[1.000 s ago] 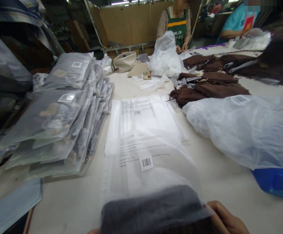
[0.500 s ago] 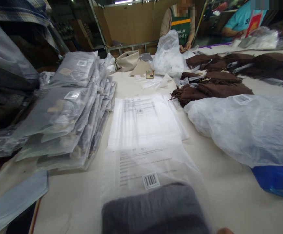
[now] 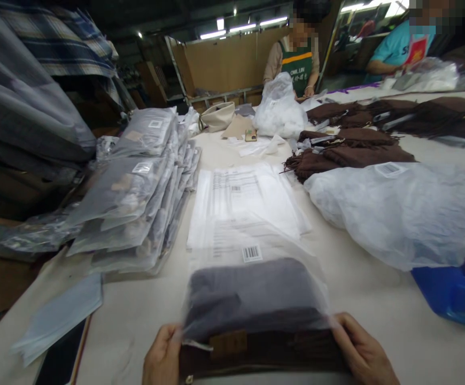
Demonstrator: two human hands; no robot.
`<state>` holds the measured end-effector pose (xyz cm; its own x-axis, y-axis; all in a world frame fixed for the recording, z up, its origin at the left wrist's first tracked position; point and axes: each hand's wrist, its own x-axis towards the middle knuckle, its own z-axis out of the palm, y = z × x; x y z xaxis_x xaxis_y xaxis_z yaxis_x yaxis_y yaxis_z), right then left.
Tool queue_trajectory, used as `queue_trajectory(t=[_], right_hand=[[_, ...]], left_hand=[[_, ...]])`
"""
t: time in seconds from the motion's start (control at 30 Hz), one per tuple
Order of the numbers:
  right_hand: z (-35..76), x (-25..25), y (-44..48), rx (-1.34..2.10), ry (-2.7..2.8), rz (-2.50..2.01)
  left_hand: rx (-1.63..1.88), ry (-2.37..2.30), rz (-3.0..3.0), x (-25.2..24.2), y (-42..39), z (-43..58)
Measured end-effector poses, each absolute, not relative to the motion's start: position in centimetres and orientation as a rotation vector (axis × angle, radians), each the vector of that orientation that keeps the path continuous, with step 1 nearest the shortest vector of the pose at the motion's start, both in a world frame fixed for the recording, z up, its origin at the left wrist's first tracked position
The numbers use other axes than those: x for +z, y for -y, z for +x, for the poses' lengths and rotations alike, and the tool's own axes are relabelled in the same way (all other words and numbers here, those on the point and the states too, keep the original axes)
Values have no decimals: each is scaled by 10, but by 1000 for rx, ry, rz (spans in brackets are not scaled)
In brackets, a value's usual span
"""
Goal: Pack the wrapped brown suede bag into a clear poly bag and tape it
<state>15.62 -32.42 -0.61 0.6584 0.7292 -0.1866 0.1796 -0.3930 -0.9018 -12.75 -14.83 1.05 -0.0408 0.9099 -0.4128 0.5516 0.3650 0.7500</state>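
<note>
Your left hand (image 3: 162, 355) and your right hand (image 3: 363, 353) are at the near edge of the counter (image 3: 361, 299), one on each side of a clear plastic bag (image 3: 256, 289). The fingers of both hands are closed on the open edge of this bag, the left at its left corner and the right at its right corner. Inside the bag lies a folded brown garment (image 3: 252, 347); most of it is already covered by the plastic, and only the near end with a small brown label shows outside.

Just behind the bag lies a flat stack of empty printed bags (image 3: 244, 200). To your left, a leaning pile of packed bags (image 3: 140, 187) rests on the counter. To your right there is a big crumpled plastic sheet (image 3: 404, 208), and behind it folded brown garments (image 3: 348, 152). A blue bin (image 3: 452, 299) stands at the right edge. At the far end, a person in a green apron (image 3: 299, 61) handles a white bag (image 3: 278, 107).
</note>
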Motion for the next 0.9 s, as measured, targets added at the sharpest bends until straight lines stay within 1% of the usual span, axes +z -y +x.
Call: queue_trajectory(t=[0.1, 0.2, 0.33, 0.47, 0.57, 0.7, 0.8, 0.9], right_hand=[[169, -7, 305, 645, 729, -1922], [175, -11, 306, 663, 781, -1958], [178, -19, 322, 711, 862, -2019], [177, -22, 327, 640, 940, -2032], [177, -22, 325, 592, 1025, -2026], [180, -25, 326, 490, 1141, -2031], [180, -27, 327, 428, 1198, -2045], [178, -26, 325, 374, 1208, -2055]], left_hand=[[600, -1661, 1225, 16, 116, -98], [632, -1612, 1186, 22, 107, -88], [605, -1517, 1078, 27, 126, -106], [695, -1522, 1072, 20, 153, -128], [625, -1462, 1059, 15, 165, -132], [533, -1385, 696, 20, 168, -124], [571, -1327, 322, 28, 165, -114], [660, -1305, 181, 30, 165, -103]])
